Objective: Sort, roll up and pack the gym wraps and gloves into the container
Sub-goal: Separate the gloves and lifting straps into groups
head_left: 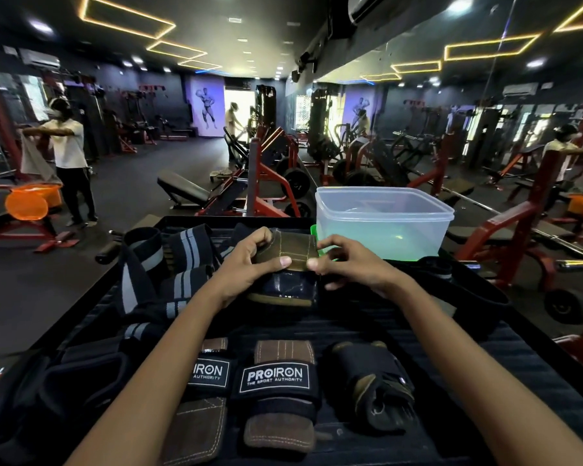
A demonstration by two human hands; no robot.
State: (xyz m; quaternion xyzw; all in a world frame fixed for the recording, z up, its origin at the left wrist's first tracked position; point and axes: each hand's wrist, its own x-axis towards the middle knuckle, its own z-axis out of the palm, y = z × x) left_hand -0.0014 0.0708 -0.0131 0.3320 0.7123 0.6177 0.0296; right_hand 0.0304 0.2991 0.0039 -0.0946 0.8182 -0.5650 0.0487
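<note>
Both my hands hold a brown leather grip pad (288, 251) above the black table: my left hand (249, 264) grips its left side, my right hand (347, 260) pinches its right edge. Its dark wrist strap (283, 290) hangs below. A clear plastic container (384, 223), with nothing in it, stands just behind my right hand. Black wraps with grey stripes (169, 267) lie piled at the left. Near me lie two PROIRON grip pads (276, 381) (204, 391) and a rolled dark glove (374, 385).
A green lid (313, 230) peeks from under the container. A black belt or wrap (465, 290) lies at the right. The black ribbed table (485, 351) drops off on both sides. Gym machines and people stand beyond, with a mirror wall at the right.
</note>
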